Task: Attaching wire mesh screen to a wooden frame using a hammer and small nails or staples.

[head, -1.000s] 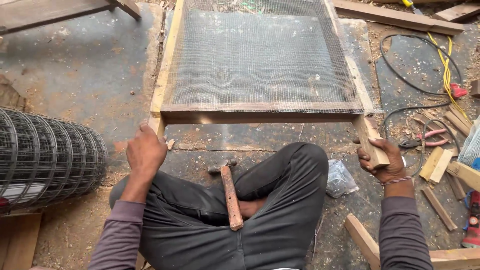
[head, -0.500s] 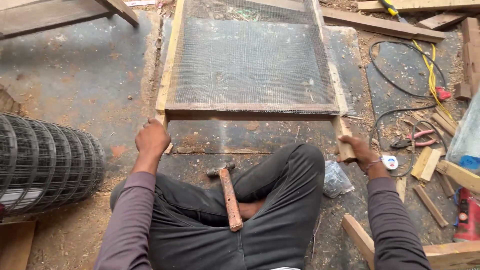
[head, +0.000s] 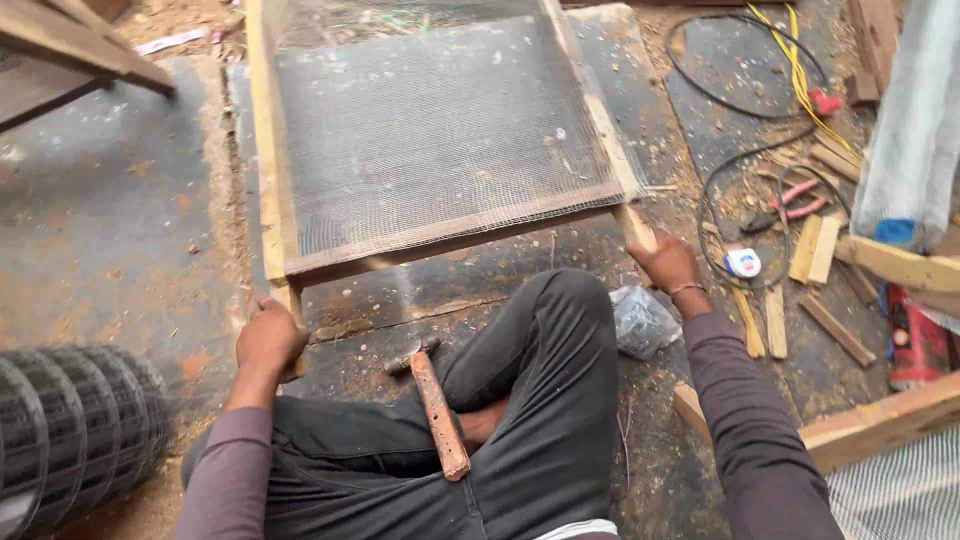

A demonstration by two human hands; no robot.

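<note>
Frame (head: 430, 150) — rigid wood, fine mesh looks fragile. Left hand (head: 268, 338) at 7, right hand (head: 665, 262) at 4 — fingers wrapped round its legs.

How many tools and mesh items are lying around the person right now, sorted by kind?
Wooden frame with mesh, gripped by left hand and right hand: 1
Hammer: 1
Pliers: 1
Tape measure: 1
Wire mesh roll: 1
Plastic bag: 1
Total: 6
</note>
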